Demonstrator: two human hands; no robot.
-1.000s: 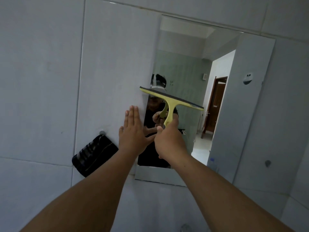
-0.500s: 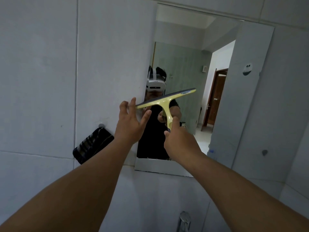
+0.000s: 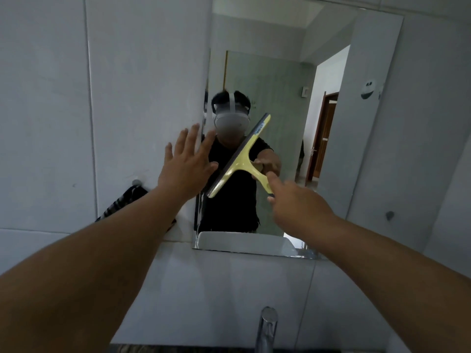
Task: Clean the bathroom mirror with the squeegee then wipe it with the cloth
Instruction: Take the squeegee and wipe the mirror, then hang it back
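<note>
The yellow squeegee (image 3: 242, 159) with a dark rubber blade lies against the wall mirror (image 3: 275, 80), its blade tilted steeply from lower left to upper right. My right hand (image 3: 295, 202) grips its handle at the lower end. My left hand (image 3: 187, 164) is spread flat with fingers apart at the mirror's left edge, just left of the blade's lower end. A dark striped cloth (image 3: 119, 203) hangs from a wall hook (image 3: 136, 182) to the left, partly hidden behind my left forearm.
Pale tiled wall (image 3: 51, 98) surrounds the mirror. A chrome tap (image 3: 266, 329) rises at the bottom centre below the mirror. The mirror shows a person's reflection, a white basin rim and a doorway. A small round sticker (image 3: 368, 89) sits on the mirror's right part.
The squeegee blade has swung from nearly level to a steep diagonal. My left hand has opened flatter and my view has dropped, bringing the tap into sight.
</note>
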